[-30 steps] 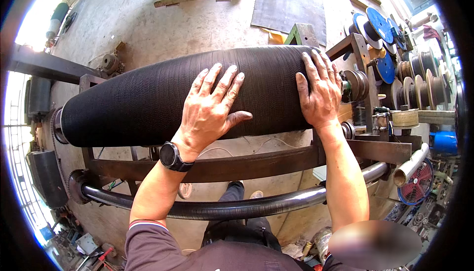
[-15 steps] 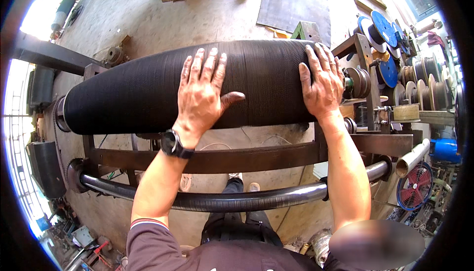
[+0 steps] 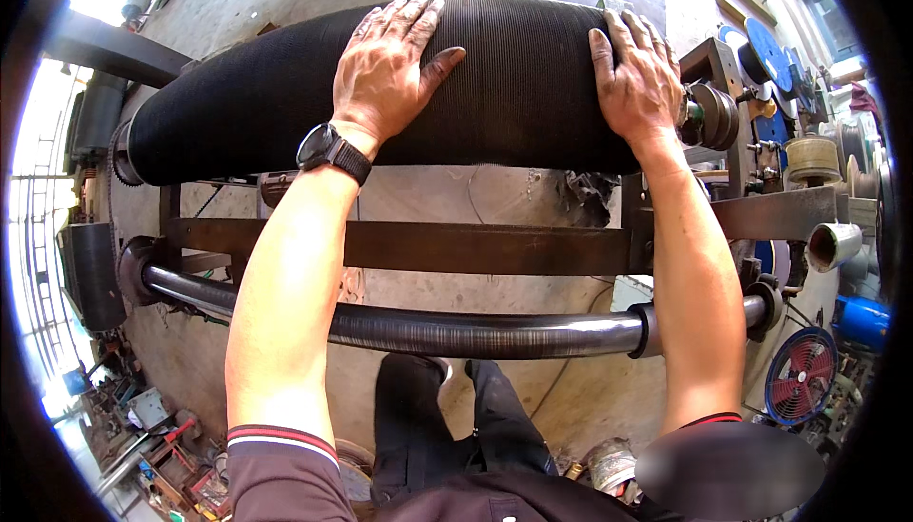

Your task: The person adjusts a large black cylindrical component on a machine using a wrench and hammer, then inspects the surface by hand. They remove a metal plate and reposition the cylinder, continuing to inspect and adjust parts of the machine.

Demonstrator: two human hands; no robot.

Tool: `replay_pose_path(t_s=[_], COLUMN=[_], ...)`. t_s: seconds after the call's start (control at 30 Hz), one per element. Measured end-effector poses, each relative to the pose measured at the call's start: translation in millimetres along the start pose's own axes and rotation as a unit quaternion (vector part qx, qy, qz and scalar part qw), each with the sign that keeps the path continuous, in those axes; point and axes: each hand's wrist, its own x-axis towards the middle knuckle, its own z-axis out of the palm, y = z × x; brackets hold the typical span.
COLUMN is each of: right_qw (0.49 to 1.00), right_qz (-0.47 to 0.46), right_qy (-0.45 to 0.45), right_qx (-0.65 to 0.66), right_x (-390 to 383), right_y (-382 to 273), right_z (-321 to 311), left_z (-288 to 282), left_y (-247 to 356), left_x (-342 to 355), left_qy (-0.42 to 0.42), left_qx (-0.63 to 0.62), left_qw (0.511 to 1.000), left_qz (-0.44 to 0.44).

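Note:
A large black roller with a finely ribbed surface lies crosswise on a dark steel frame. My left hand rests on its upper surface slightly left of the roller's middle, fingers stretched out and thumb spread, a black watch on the wrist. Toward the roller's right end, my right hand lies on it with fingers extended, beside the shaft fittings. Below runs a polished steel bar, in front of my dark-trousered legs.
Frame beams cross beneath the roller. At the right stand blue spools, a metal tube, a fan and a blue cylinder. More black rollers are at the left, with tools and parts low at left.
Both hands and the roller sit higher in the view than before, with my forearms stretched further forward. My hands remain open on the roller. More of my legs shows below the bar.

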Motion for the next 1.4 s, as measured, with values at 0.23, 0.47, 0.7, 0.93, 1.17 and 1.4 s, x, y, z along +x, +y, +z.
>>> replay_pose_path(t_s=[0.23, 0.47, 0.7, 0.93, 1.17, 1.4], right_qw=[1.0, 1.0, 1.0, 0.999, 0.969, 0.972], right_qz=[-0.002, 0.004, 0.004, 0.003, -0.072, -0.095], right_qy=[0.006, 0.002, -0.008, -0.04, -0.151, -0.113], right_qx=[-0.001, -0.008, -0.014, -0.012, -0.181, -0.184], right_x=[-0.8, 0.7, -0.7, 10.2, 28.9, 29.8], right_y=[3.8, 2.1, 1.2, 11.0, 9.6, 9.6], right_z=[1.2, 1.6, 2.0, 6.7, 7.3, 1.6], left_z=[2.1, 3.9, 0.3, 4.8, 23.8, 24.2], left_y=[2.1, -0.8, 0.1, -6.2, -32.5, -28.5], left_x=[0.1, 0.8, 0.3, 7.2, 22.9, 28.8], left_qy=[0.015, 0.017, 0.003, -0.02, -0.066, -0.083], left_qx=[0.027, 0.033, 0.027, -0.014, -0.03, -0.036], left_qw=[0.999, 0.999, 1.0, 1.0, 0.997, 0.996], left_qz=[0.012, 0.01, 0.005, -0.001, 0.002, -0.005])
